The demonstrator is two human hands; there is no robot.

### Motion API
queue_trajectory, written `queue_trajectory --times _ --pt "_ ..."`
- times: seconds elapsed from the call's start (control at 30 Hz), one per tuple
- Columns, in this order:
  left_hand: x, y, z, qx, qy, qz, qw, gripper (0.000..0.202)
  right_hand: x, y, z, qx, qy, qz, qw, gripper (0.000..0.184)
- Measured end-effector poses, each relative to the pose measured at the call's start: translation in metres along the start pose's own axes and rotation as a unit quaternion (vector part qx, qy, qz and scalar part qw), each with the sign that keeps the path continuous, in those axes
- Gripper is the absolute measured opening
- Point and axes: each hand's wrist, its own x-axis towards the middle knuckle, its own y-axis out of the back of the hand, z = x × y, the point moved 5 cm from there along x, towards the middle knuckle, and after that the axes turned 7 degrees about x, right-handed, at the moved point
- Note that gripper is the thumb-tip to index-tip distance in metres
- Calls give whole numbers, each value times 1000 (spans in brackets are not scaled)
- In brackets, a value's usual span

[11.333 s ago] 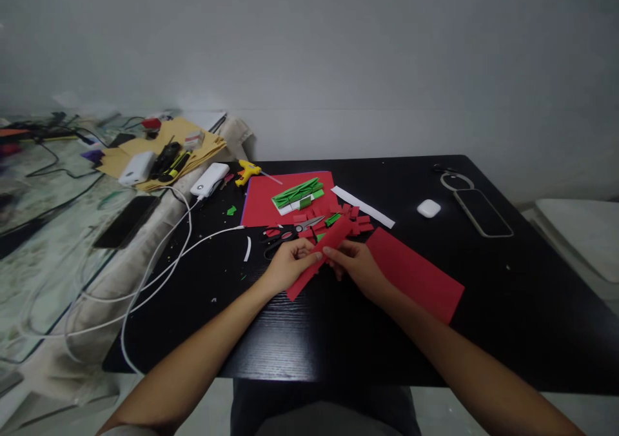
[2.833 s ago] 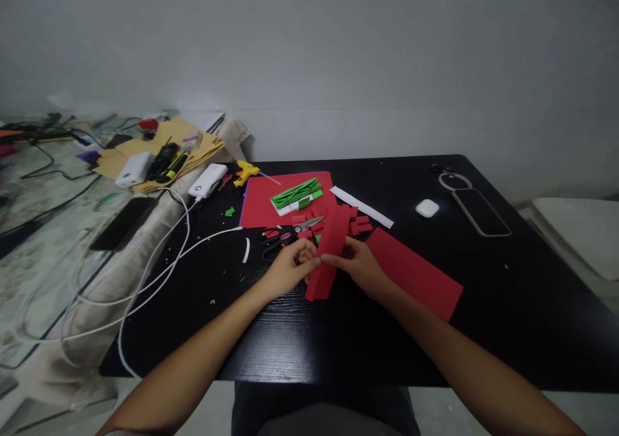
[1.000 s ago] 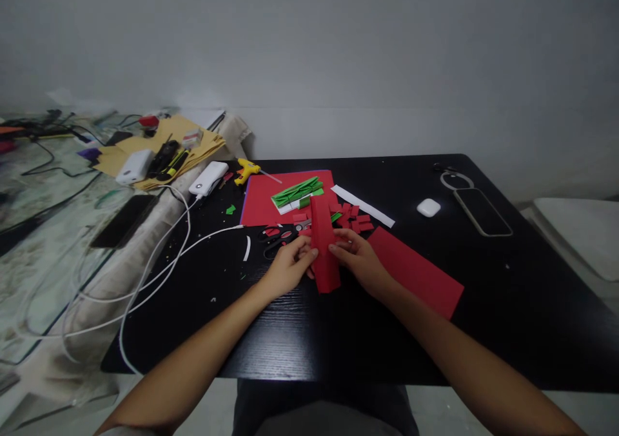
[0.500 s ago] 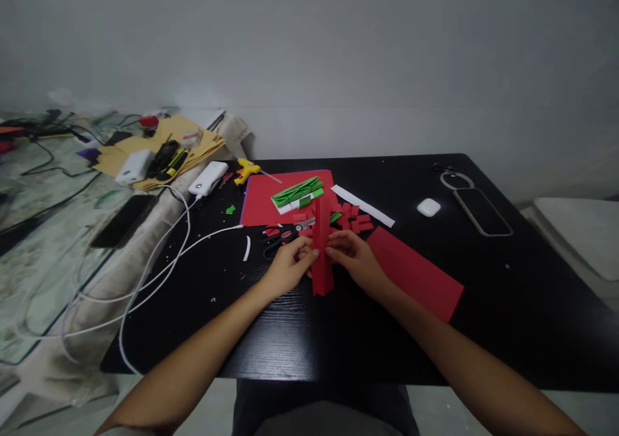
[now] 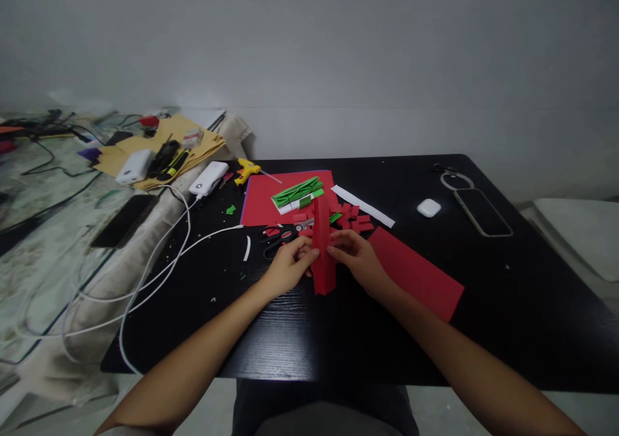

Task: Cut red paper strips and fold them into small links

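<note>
A long folded strip of red paper [image 5: 322,255] stands nearly upright over the black table [image 5: 338,346], pinched from both sides. My left hand [image 5: 289,268] grips its left edge with closed fingers. My right hand [image 5: 355,260] grips its right edge the same way. Just behind my left hand lie black-and-red scissors [image 5: 280,235]. Small red paper offcuts [image 5: 355,220] are scattered behind my right hand.
A red sheet [image 5: 416,271] lies right of my hands, another red sheet [image 5: 264,200] behind, carrying folded green paper [image 5: 296,193]. A yellow glue gun [image 5: 246,170], white power bank [image 5: 209,178] with cables, white strip [image 5: 362,206], earbud case [image 5: 428,208] and phone [image 5: 481,211] stand further off.
The red strip has swung from a slant leaning right to nearly upright between my hands. Both hands stay in the same spot, still pinching it.
</note>
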Motion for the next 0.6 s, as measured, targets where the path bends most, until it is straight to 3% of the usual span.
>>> queue_trajectory --times 0.23,0.43,0.6 --pt "-1 -1 8 -42 20 -14 999 38 0 1 -2 8 -2 12 1000 35" --pt "0 0 6 -44 13 7 999 37 0 1 -2 0 -8 19 1000 38" --pt "0 1 3 -44 15 10 999 37 -3 -5 -4 10 -14 -15 1000 32"
